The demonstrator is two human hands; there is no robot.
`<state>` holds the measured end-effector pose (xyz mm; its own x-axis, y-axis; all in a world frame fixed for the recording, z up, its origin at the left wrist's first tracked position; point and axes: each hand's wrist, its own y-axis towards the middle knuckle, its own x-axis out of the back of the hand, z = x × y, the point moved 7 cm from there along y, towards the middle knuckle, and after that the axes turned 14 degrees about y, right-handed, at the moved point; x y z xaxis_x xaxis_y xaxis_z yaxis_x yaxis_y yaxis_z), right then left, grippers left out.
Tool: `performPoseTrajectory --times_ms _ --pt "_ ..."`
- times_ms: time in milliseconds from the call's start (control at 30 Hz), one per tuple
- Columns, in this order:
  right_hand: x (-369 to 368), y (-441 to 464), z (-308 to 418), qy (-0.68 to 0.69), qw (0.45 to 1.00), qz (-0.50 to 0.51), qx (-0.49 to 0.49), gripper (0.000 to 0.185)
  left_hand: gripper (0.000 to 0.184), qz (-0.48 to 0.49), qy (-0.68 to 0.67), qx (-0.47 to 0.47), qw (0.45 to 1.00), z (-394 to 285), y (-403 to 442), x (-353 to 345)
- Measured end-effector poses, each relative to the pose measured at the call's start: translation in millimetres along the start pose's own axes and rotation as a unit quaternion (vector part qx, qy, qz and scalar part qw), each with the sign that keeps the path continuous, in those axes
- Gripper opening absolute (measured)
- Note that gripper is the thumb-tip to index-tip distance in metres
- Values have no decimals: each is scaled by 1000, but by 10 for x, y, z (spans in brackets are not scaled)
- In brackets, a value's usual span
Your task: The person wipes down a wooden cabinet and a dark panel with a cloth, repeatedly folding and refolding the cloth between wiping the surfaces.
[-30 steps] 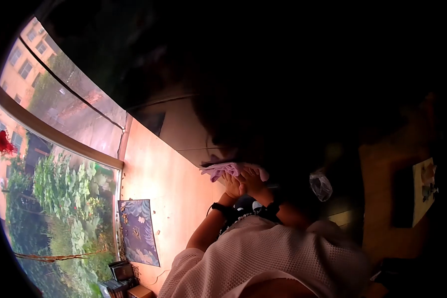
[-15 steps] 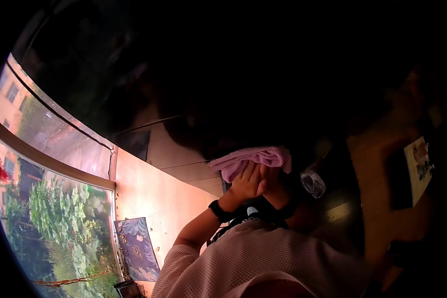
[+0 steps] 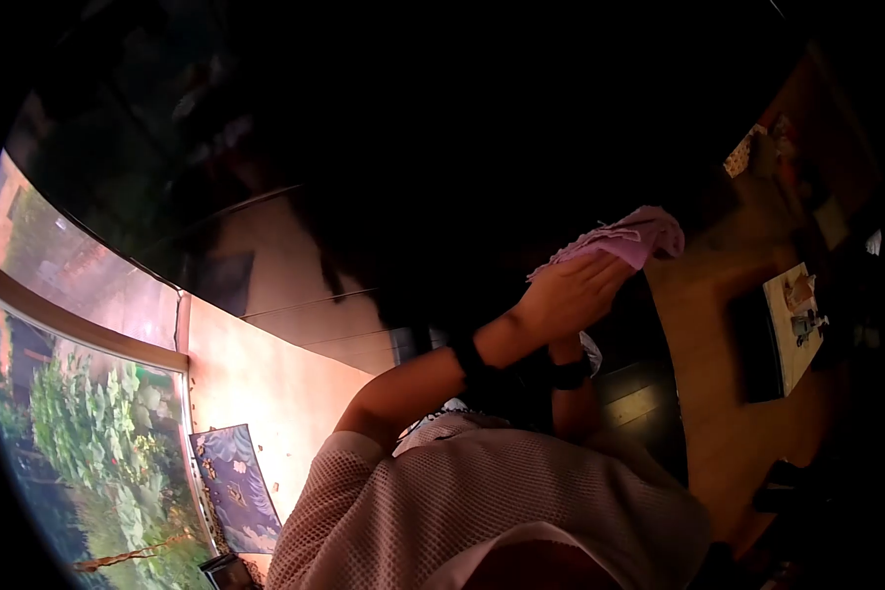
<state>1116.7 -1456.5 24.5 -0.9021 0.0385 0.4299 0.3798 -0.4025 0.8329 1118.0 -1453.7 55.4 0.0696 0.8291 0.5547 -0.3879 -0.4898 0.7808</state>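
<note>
Rumpled pink cloth (image 3: 629,238), loosely folded

The single camera sits on the person's head, above the pale shirt (image 3: 482,492), and it looks forward and steeply down. The shirt is the nearest thing, with its neck opening at the lower edge of the view. Beyond the shirt, somewhat farther from the lens, come the left hand (image 3: 570,295) and the pink cloth (image 3: 644,236). The lens is very wide: left of the shirt it takes in a window (image 3: 98,423), whose frame (image 3: 88,332) looks bent, and right of the shirt a brown surface (image 3: 703,433).
</note>
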Motion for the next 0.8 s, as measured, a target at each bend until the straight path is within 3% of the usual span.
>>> performPoseTrajectory --times_ms 67,133,300,400,433,667,733,800 --pt "58 -166 -68 -3 1000 -2 -13 45 38 -32 -3 13 999 -18 34 31" --pt "-3 -533 -206 -10 999 11 -34 44 36 4 -13 7 1000 -95 -136 -140" --pt "-375 -1506 -427 -11 991 90 -99 43 46 174 -62 0 983 -325 -1094 -679" --pt "-637 -1821 -389 5 986 119 -119 43 49 151 -80 58 983 -45 -1420 -425" --pt "-767 -1895 -369 12 984 128 -123 43 53 274 -96 54 955 35 -1574 -366" --pt "-1939 -1420 487 145 973 177 -31 42 67 167 -108 217 956 788 -3085 319" --pt "-2130 -1081 923 226 955 193 8 44 70 159 -63 270 947 1085 -3259 670" --pt "-2310 -801 1310 257 935 243 39 45 66 75 -87 352 929 1304 -3237 1005"
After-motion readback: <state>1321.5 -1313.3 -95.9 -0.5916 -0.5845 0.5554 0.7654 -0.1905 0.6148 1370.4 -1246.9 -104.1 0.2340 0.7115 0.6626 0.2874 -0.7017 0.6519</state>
